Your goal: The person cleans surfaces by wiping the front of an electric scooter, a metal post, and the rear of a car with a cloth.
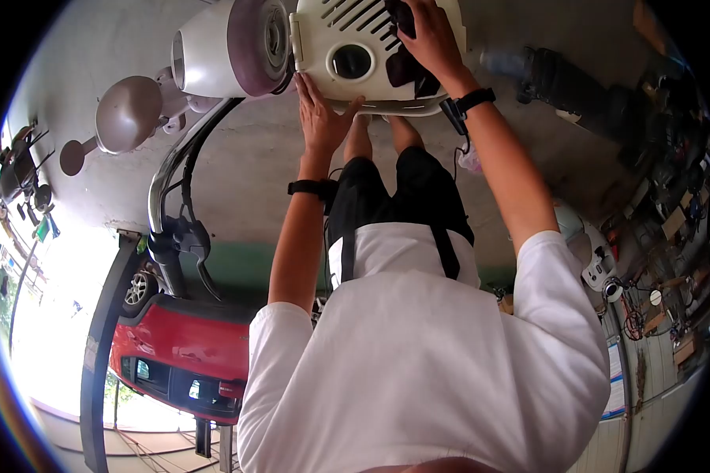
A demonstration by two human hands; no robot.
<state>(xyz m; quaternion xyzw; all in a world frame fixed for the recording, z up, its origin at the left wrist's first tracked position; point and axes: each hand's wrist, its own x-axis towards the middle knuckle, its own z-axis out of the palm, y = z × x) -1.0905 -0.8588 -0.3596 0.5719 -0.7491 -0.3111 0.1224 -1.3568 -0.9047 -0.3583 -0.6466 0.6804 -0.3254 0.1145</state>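
Note:
A cream plastic panel point(312, 47) with slanted slots and a round dark opening point(351, 61) is at the top middle. My left hand point(323, 114) lies against its near left edge, fingers stretched out, holding nothing. Over the slotted right part, my right hand point(430, 35) is closed round a dark cloth point(402, 17), which touches the panel. More dark material point(402, 69) lies on the panel below that hand; whether it is the same cloth I cannot tell. The tips of my right fingers are partly hidden.
Left of the panel is a large pale rounded housing point(205, 59), with a rounded grey part point(130, 114) beyond it. A chrome bar with a black lever point(189, 244) curves nearby. A red car point(181, 355) stands at lower left; clutter point(670, 158) lines the right.

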